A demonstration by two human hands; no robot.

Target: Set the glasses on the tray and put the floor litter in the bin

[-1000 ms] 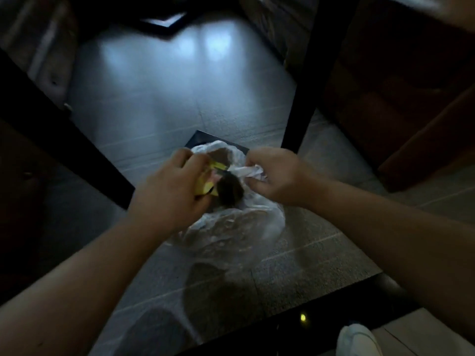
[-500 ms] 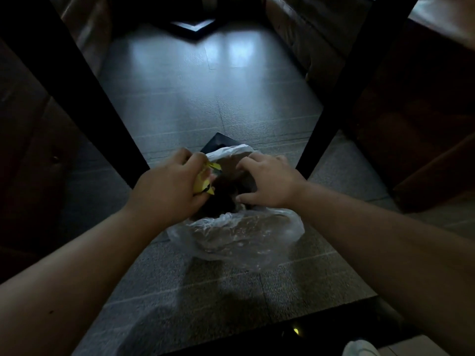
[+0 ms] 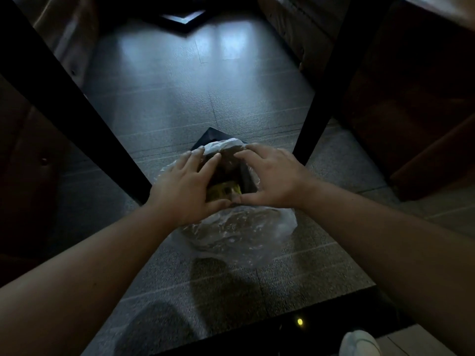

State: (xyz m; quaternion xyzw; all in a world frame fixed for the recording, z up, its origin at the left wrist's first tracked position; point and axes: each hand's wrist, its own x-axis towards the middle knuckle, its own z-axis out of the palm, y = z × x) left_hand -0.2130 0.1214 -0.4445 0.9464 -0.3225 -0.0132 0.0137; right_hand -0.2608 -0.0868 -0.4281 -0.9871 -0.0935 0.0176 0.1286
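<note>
A small dark bin [image 3: 213,135] lined with a clear plastic bag [image 3: 239,235] stands on the grey floor under a table. Yellow litter [image 3: 222,190] lies inside the bin's mouth, between my hands. On the left side of the opening, my left hand [image 3: 185,186] rests with its fingers spread on the bag and nothing in it. My right hand [image 3: 275,176] lies on the right side of the opening, fingers apart, touching the bag's rim. No glasses or tray are in view.
Two black table legs slant up either side of the bin, one on the left [image 3: 77,111] and one on the right [image 3: 321,98]. Dark brown furniture [image 3: 424,98] fills the right. A dark edge with a small yellow light [image 3: 299,321] and a white shoe [image 3: 359,343] lie near me.
My left hand has let go of the yellow litter, which now lies in the bin. Both hands have spread flat over the sides of the bag's opening.
</note>
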